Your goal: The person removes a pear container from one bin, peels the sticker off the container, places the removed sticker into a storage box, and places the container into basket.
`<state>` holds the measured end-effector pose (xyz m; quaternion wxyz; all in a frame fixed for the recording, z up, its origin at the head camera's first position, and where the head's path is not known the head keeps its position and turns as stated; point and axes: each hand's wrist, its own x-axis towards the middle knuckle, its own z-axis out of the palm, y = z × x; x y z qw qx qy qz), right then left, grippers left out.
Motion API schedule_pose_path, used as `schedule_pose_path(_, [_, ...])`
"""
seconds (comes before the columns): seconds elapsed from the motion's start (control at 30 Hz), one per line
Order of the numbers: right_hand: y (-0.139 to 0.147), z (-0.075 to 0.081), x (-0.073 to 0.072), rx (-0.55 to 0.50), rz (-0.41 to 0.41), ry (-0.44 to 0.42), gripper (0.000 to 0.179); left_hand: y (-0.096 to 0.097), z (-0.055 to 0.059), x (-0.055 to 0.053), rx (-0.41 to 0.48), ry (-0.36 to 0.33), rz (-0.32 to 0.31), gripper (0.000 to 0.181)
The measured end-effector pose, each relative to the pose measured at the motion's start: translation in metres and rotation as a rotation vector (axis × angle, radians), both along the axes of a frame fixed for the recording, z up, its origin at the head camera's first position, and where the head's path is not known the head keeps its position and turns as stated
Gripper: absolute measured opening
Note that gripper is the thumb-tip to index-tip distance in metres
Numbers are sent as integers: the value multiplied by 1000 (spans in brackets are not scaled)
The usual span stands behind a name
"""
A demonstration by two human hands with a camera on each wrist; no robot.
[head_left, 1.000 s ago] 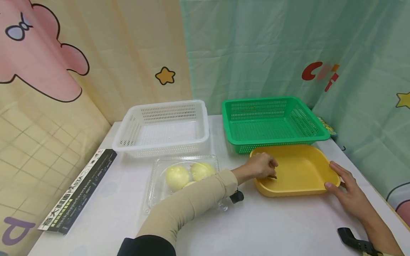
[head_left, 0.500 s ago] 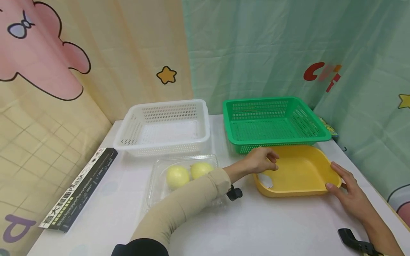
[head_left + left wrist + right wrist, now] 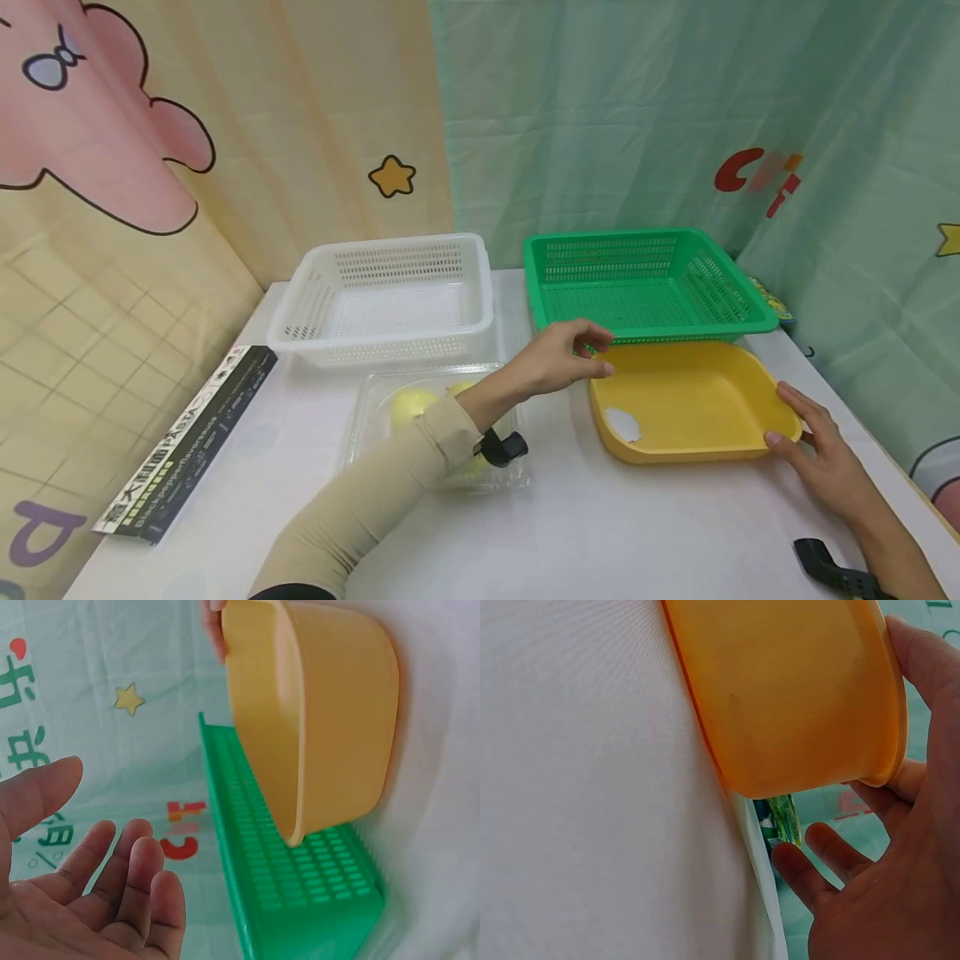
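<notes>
A yellow plastic basin (image 3: pixel 697 392) sits on the table at the right in the head view. Inside it, near the left end, lies a small flat white piece (image 3: pixel 623 425). My right hand (image 3: pixel 817 450) grips the basin's right end, with thumb and index finger at the rim (image 3: pixel 900 712). Relaxed fingers and a raised thumb show on my left hand (image 3: pixel 562 358), which hovers by the basin's left end and holds nothing. Below the left forearm, a clear plastic box (image 3: pixel 367 417) contains pale yellow round fruits (image 3: pixel 411 405), partly hidden by the sleeve.
A white perforated basket (image 3: pixel 390 342) stands at the back left. Directly behind the basin is a green perforated basket (image 3: pixel 645 333). A long black pasta box (image 3: pixel 187 450) lies along the table's left side. Printed curtains hang behind and at both sides.
My left hand has let go of the white piece in the basin, then moved left and up, away from it. The right hand has stayed at the basin's rim.
</notes>
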<state>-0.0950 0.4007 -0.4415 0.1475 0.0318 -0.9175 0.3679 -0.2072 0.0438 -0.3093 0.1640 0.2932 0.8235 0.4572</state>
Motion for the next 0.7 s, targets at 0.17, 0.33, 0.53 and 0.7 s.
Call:
schedule_pose_path(0.17, [0, 0, 0, -3, 8, 13, 67, -27, 7, 3, 23, -15, 40, 43])
schedule_pose_path(0.33, [-1, 1, 0, -3, 16, 26, 67, -53, 8, 6, 64, -9, 91, 41])
schedule_pose_path(0.53, [-1, 0, 0, 1, 21, 35, 67, -79, 7, 8, 83, 22, 156, 39])
schedule_pose_path(0.7, [0, 1, 0, 10, 17, 52, 67, -98, 8, 10, 96, 51, 193, 38])
